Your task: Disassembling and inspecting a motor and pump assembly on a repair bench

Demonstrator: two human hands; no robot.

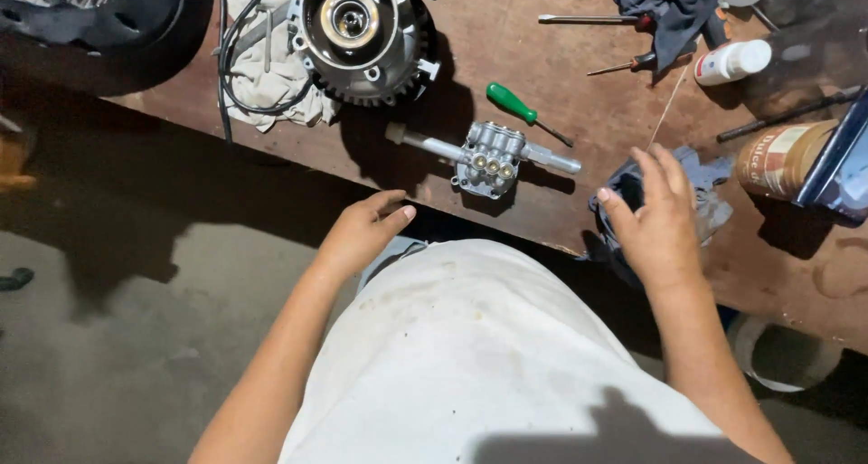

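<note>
A silver cast-metal pump manifold (489,159) lies on the brown wooden table (542,75), near its front edge. Just right of the manifold, the right hand (660,220) spreads open over a crumpled grey-blue rag (710,197); left of it, the left hand (362,233) rests loosely curled and empty at the table's edge.

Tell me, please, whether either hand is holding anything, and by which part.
The left hand holds nothing; it hangs open at the table edge. The right hand rests on the grey-blue rag, fingers spread, no clear grip.
</note>
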